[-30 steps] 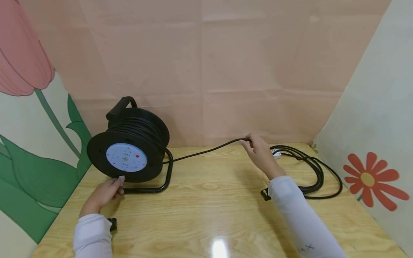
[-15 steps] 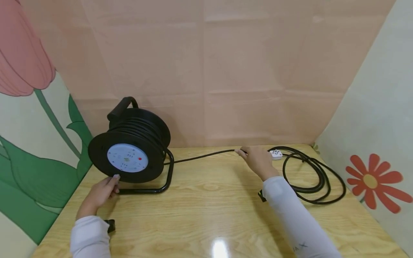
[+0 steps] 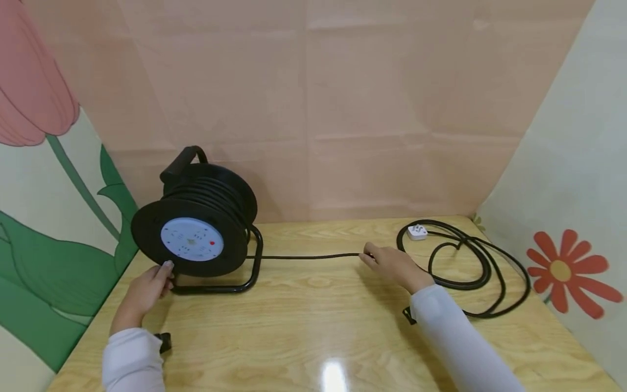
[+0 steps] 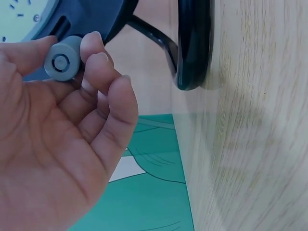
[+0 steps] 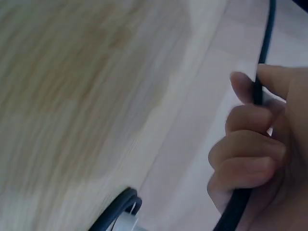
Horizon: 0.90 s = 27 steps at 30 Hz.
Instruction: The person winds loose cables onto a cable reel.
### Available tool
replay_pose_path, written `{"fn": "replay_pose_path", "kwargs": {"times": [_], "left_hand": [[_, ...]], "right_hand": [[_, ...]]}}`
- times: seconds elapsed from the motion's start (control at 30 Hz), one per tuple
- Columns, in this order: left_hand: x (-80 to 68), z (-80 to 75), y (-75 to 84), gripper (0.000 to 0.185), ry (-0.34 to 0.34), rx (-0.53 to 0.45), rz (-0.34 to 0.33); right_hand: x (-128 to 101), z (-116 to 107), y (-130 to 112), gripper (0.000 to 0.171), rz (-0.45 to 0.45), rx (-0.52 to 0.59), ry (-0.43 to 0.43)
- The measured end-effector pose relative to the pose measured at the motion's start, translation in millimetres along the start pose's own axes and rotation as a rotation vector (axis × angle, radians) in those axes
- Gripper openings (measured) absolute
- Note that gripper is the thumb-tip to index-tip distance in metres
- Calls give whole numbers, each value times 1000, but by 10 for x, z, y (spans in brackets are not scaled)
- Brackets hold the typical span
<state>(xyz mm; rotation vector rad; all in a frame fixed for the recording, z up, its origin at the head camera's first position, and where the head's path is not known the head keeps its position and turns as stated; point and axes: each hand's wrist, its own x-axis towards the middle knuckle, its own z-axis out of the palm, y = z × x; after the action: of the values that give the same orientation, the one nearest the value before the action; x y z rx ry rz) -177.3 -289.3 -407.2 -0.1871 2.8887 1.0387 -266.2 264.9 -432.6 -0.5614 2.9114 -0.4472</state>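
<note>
A black cable reel (image 3: 196, 228) with a pale blue socket face stands in its black tube frame (image 3: 247, 277) at the table's left. My left hand (image 3: 147, 288) pinches the reel's small grey crank knob (image 4: 61, 60) at the lower rim. A black cable (image 3: 303, 256) runs taut from the reel to my right hand (image 3: 392, 265), whose fingers (image 5: 250, 144) curl round the cable (image 5: 257, 94) low over the table. Beyond that hand the cable lies in loose loops (image 3: 475, 267), ending in a white plug (image 3: 417, 232).
The wooden table (image 3: 313, 326) is boxed in by a pink back wall and painted side panels, a tulip at left and a red flower (image 3: 563, 270) at right. A small black clip (image 3: 165, 342) shows at my left sleeve.
My right hand has come down and toward me with the cable, which now runs flat and straight along the table. The loose loops have shifted. My left hand has slid slightly left along the reel's rim.
</note>
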Motion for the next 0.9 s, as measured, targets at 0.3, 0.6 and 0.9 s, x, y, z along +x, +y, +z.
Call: {"fn": "replay_pose_path", "kwargs": {"times": [0.3, 0.6, 0.9], "left_hand": [[-31, 27, -13, 66, -3, -14, 2], [-47, 36, -18, 66, -16, -27, 2], [-62, 27, 8, 66, -10, -45, -3]], "right_hand": [[-266, -322, -229, 68, 68, -168, -112], [-358, -635, -268, 72, 85, -246, 62], [-311, -268, 311, 64, 73, -140, 185]]}}
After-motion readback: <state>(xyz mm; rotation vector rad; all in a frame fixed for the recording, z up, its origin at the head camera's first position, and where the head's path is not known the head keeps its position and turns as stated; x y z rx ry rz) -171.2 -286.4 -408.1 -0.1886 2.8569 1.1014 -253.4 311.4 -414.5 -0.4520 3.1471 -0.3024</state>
